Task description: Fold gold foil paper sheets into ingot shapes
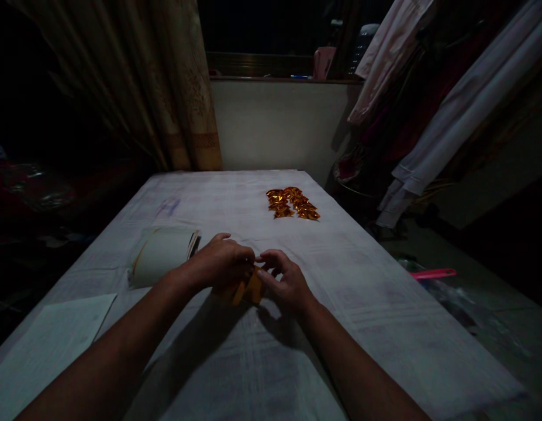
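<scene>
Both of my hands meet over the middle of the table. A piece of gold-coloured folded paper (238,292) sits between them, with creased flaps facing me. My left hand (224,260) is closed on its left and upper side, and some of those fingers are hidden behind the knuckles. On the right edge of the paper, my right hand (286,278) pinches with thumb and fingers. Farther back on the right lie several shiny gold foil pieces (292,203), set in two rows.
A white checked cloth (362,304) covers the table. To the left are a curled book or pad (163,257) and a white sheet (55,339). A patterned curtain (183,88) hangs behind; clothes (463,105) hang at right. A pink handle (435,273) shows beyond the right edge.
</scene>
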`<state>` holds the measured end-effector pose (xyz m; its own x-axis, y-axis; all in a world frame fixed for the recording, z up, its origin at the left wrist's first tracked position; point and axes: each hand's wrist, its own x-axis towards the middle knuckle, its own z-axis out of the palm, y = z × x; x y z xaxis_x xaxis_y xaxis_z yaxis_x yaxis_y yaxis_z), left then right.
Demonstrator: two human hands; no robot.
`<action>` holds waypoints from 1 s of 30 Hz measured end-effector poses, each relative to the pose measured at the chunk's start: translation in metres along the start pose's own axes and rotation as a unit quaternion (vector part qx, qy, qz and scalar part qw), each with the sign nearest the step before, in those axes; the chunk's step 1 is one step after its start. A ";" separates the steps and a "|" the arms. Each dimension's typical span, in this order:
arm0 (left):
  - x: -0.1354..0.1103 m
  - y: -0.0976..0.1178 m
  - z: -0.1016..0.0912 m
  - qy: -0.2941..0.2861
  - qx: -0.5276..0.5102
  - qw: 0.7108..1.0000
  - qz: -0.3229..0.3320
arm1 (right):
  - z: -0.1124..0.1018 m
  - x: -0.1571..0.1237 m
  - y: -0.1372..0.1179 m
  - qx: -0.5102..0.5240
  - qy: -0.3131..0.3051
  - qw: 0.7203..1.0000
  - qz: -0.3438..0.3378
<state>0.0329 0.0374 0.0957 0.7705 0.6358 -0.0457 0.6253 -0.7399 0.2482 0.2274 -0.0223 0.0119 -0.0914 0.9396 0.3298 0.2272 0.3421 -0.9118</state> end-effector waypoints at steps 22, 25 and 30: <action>-0.032 0.037 0.113 0.309 0.120 0.943 0.027 | 0.000 0.003 0.044 -0.038 0.098 0.979 0.176; -0.035 0.027 0.114 0.284 0.118 0.951 0.023 | -0.005 -0.004 0.031 -0.135 0.031 0.977 0.162; -0.047 0.024 0.110 0.265 0.105 0.958 0.027 | -0.017 -0.027 0.007 -0.296 -0.080 0.951 0.051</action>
<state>0.0253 -0.0343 -0.0026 0.6657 0.5765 0.4738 0.6404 -0.7673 0.0338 0.2480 -0.0453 0.0007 -0.1742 0.9713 0.1621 0.7442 0.2377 -0.6243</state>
